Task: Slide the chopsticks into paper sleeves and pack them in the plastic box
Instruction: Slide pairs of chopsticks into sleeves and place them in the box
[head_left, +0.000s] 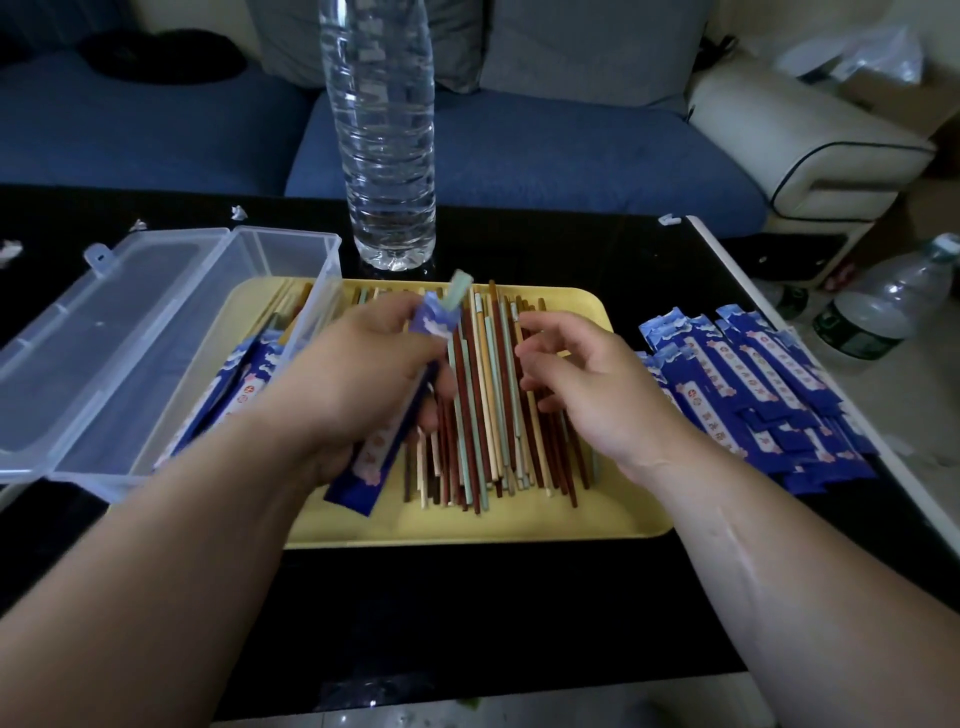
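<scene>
Black table (467, 613). Clear plastic box (130, 322), lid open, at 9 o'clock. Yellow tray (467, 525) at center, loose chopsticks (488, 415) piled on it. Water bottle (384, 156) at 12. Blue sleeve pile (753, 384) at 3. Left hand (358, 374) grips 1 paper sleeve (374, 452), green chopstick tip (460, 291) sticking out its 12 o'clock end. Right hand (587, 384) over the chopsticks, fingers loosely curled, holding nothing.

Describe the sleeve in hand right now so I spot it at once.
Find the yellow tray on the black table. Over its left half the left hand grips one blue paper sleeve. Unlike the sleeves piled right of the tray, a pale green chopstick tip pokes from its top.
</scene>
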